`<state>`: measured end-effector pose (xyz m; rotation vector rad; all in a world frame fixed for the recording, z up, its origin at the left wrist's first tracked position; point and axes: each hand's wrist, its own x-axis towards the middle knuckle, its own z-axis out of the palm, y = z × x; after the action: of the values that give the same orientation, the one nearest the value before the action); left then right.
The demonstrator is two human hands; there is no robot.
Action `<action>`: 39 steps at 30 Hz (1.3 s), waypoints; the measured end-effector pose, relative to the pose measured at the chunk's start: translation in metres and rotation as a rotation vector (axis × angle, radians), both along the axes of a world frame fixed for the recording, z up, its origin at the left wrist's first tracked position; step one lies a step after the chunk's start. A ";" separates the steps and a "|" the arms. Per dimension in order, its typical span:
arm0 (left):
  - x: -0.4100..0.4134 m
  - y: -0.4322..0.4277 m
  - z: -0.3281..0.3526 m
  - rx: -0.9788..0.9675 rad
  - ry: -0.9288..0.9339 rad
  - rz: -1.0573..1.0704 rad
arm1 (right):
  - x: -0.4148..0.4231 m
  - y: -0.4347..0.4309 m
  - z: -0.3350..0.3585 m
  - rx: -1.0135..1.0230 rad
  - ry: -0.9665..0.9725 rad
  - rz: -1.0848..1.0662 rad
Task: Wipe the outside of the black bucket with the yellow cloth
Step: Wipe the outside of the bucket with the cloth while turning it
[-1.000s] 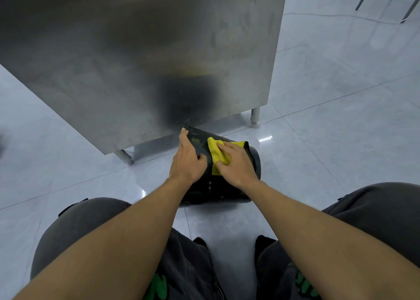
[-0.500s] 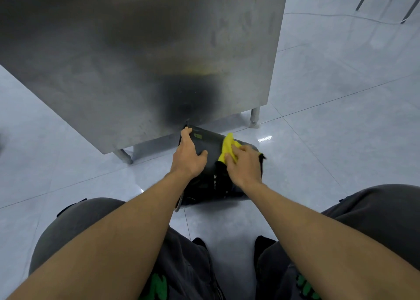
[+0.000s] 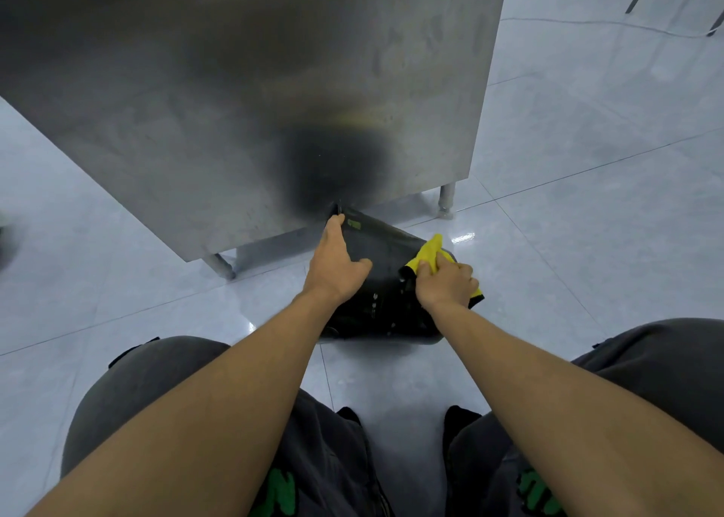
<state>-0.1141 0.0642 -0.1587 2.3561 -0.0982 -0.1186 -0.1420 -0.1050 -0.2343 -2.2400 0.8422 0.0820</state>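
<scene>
Right hand (image 3: 446,283) fingers curled, clamping yellow cloth (image 3: 429,252) against right side of black bucket (image 3: 386,250); cloth corner sticks up past knuckles, dark-edged bit shows below hand. Left hand (image 3: 333,264) flat on bucket's left side, fingers extended toward far end, thumb spread across top, holding nothing else. Bucket on its side on pale tiled floor (image 3: 587,242), far end touching or just under bottom edge of steel cabinet (image 3: 254,97); dark reflection on panel above it. Person's knees in grey trousers (image 3: 149,371) flank view.
</scene>
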 end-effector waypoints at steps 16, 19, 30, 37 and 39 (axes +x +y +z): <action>-0.008 0.000 -0.004 0.001 -0.110 0.045 | -0.001 0.019 0.017 0.042 -0.288 0.187; -0.007 -0.003 -0.005 -0.012 -0.089 0.003 | -0.001 0.011 0.013 0.047 -0.163 0.029; -0.001 -0.002 -0.006 0.057 0.063 0.007 | 0.000 0.024 0.028 0.133 -0.403 0.477; 0.001 -0.001 -0.005 0.008 0.014 0.079 | 0.002 0.016 0.016 -0.103 -0.223 0.368; -0.002 -0.001 -0.006 0.028 -0.009 0.073 | 0.001 0.008 0.010 -0.095 -0.110 0.233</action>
<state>-0.1162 0.0636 -0.1643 2.3853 -0.0150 -0.0747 -0.1409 -0.0973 -0.2247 -2.4000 0.5345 0.0275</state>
